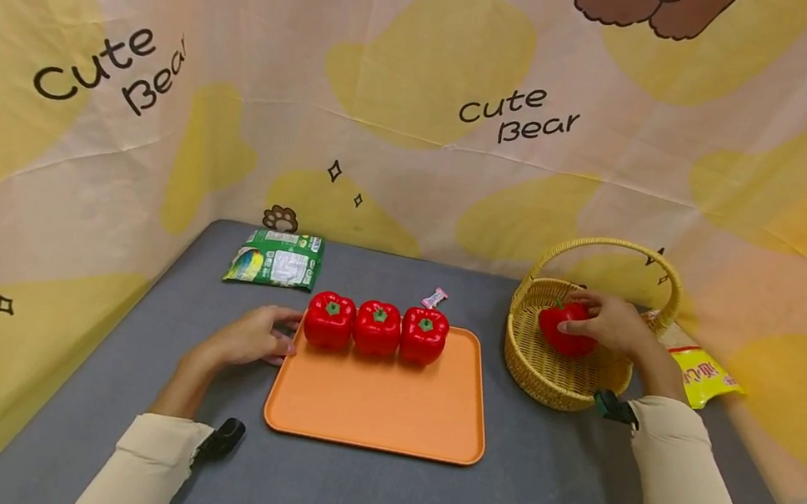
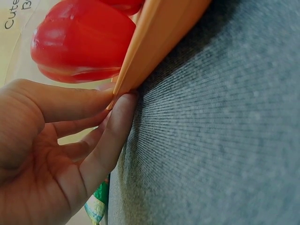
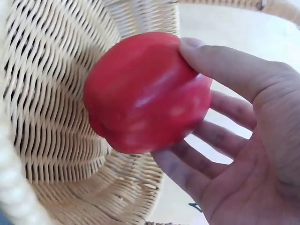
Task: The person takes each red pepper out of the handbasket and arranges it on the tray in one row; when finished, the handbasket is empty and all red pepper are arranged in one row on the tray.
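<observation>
Three red bell peppers (image 1: 377, 329) stand in a row along the back of an orange tray (image 1: 377, 408). My left hand (image 1: 255, 336) is at the tray's left side; in the left wrist view its thumb and fingers pinch the tray's rim (image 2: 136, 61). Over at the right, my right hand (image 1: 610, 321) grips another red bell pepper (image 3: 145, 93) inside a wicker basket (image 1: 538, 384). The thumb lies on one side of that pepper and the fingers curl round the other. Whether the pepper touches the basket's bottom, I cannot tell.
A green snack packet (image 1: 277, 259) lies at the table's back left. Behind the tray is a small wrapped candy (image 1: 435, 297). A yellow packet (image 1: 706, 376) lies right of the basket, whose tall handle (image 1: 604, 242) arches overhead. Printed cloth hangs behind the grey table (image 1: 373, 500).
</observation>
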Demonstrator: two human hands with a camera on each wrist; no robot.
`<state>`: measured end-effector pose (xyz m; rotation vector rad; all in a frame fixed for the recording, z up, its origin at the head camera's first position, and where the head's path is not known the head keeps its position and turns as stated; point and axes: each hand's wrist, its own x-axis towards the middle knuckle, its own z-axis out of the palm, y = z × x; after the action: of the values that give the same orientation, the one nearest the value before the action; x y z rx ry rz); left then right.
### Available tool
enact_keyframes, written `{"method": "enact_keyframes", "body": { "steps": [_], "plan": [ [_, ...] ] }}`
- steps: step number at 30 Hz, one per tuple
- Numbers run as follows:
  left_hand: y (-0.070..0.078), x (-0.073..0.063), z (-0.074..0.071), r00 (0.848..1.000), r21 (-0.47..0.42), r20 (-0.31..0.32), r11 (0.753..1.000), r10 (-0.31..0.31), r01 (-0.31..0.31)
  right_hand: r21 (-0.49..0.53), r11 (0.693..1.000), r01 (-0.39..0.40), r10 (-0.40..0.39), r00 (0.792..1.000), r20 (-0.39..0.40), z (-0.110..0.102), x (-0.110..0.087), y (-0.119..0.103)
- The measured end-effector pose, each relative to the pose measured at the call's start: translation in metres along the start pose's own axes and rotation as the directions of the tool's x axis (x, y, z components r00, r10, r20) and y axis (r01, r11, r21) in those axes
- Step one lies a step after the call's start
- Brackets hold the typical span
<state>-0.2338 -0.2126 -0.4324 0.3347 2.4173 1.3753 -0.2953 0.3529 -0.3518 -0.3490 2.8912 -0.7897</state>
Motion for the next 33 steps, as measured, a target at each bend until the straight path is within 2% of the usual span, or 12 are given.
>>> {"method": "enact_keyframes", "body": {
  "steps": [8,20,26,33],
  "plan": [
    [0.002,0.000,-0.001,1.000,0.003,-0.001,1.000,-0.012,0.012,-0.019,1.000,-0.012,0.011,0.998,-0.068,0.004,-0.018,-0.008],
    [0.003,-0.001,0.000,1.000,-0.001,0.006,1.000,-0.016,0.016,0.127,0.992,-0.016,0.032,0.992,-0.123,0.009,-0.052,-0.028],
    [0.002,-0.001,0.000,1.000,-0.010,0.010,1.000,-0.013,0.013,0.177,0.983,0.051,-0.023,0.987,-0.160,0.007,-0.068,-0.043],
    [0.001,-0.001,0.001,1.000,-0.008,0.013,1.000,-0.013,0.013,0.253,0.956,0.149,-0.116,0.983,-0.139,0.016,-0.069,-0.058]
  ]
}}
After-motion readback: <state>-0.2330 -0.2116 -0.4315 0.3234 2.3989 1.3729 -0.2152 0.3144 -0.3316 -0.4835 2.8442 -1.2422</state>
